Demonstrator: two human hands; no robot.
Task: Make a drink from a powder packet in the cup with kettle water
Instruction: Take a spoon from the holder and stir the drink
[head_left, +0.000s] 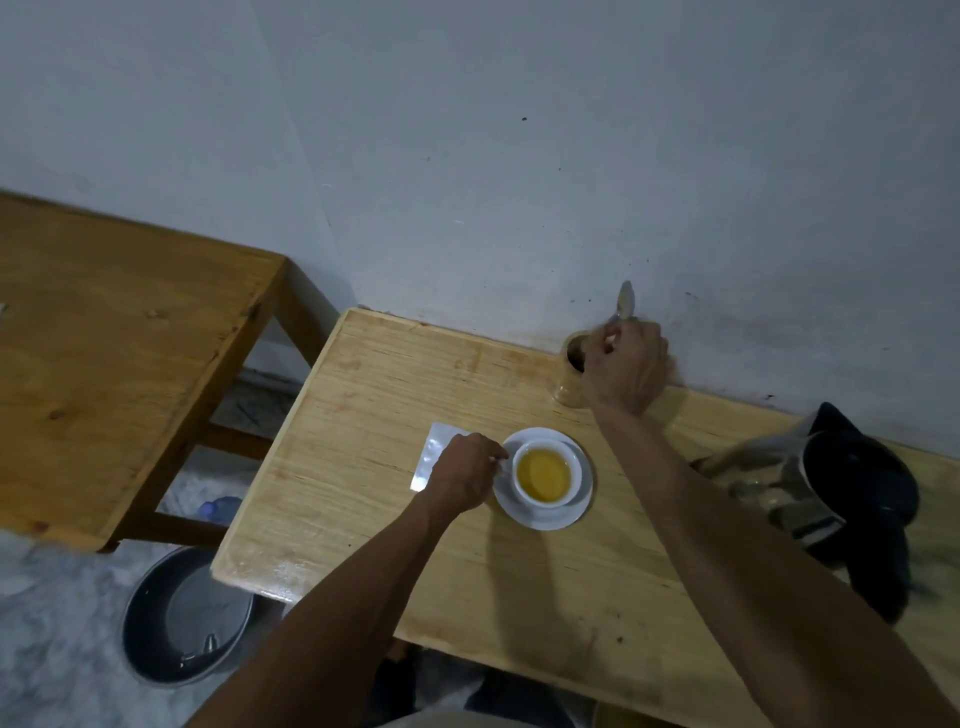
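Note:
A white cup (524, 493) with yellow liquid stands on a white saucer (543, 514) in the middle of the wooden table (363, 395). My left hand (465, 475) pinches the cup's handle on its left side. Under that hand lies a silvery powder packet (434, 452), flat on the table. My right hand (626, 366) is at the back by the wall, closed on a metal spoon (625, 300) whose bowl points up, just above a wooden holder (571, 374). The steel kettle (810, 488) with a black lid sits at the right, blurred.
A second wooden table (119, 343) stands to the left across a gap. On the floor below are a dark round basin (184, 618) and a blue-capped bottle (221, 509). The white wall runs right behind the table.

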